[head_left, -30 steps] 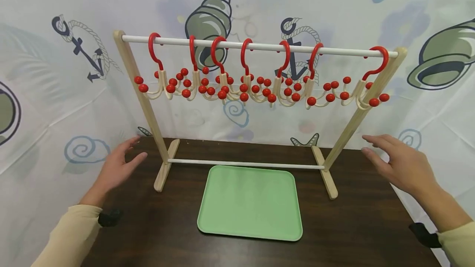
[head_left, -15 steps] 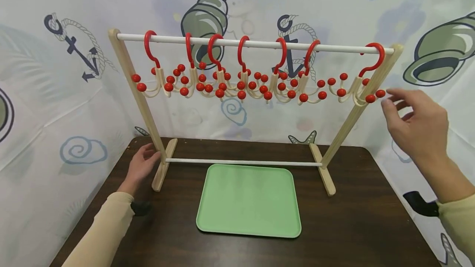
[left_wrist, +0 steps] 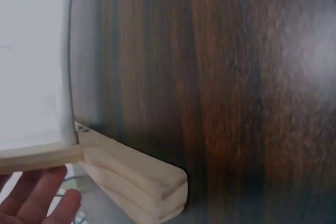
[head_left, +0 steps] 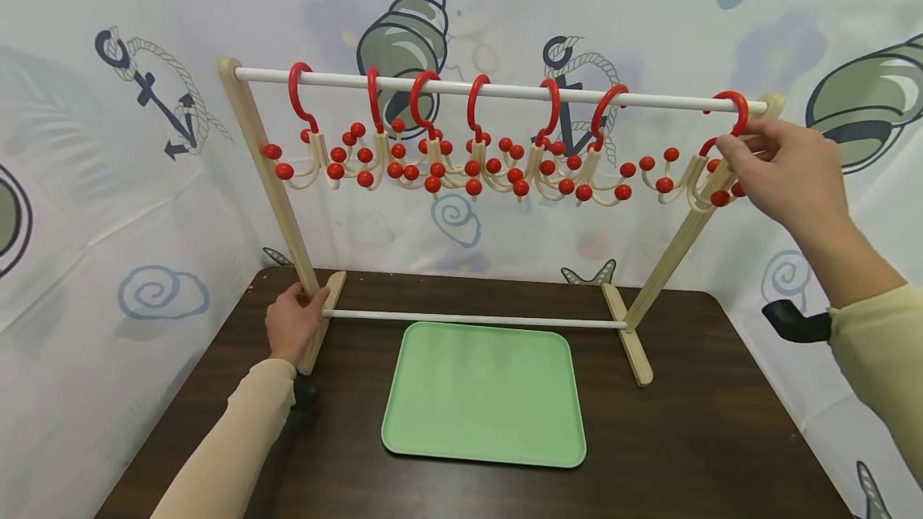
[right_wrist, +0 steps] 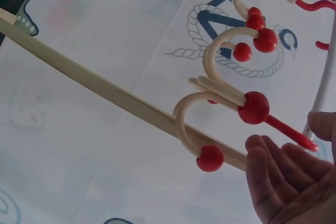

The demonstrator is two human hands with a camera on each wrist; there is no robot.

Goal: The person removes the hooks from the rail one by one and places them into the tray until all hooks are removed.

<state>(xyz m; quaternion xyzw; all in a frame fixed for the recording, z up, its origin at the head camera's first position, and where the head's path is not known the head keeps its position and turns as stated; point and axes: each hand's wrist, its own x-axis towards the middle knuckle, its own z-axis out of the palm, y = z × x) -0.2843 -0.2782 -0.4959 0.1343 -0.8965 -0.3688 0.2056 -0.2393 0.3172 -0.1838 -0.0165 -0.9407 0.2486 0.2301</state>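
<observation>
One green tray, R hand pinches hook.

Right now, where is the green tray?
In the head view the green tray lies flat on the dark table, centred just in front of the wooden rack, between its two feet and nearer the left hand than the right.

No readable text, label, brand or number shows anywhere; the backdrop bears only anchor and shell pictures.

bright, even light; left wrist pic blurry
</observation>
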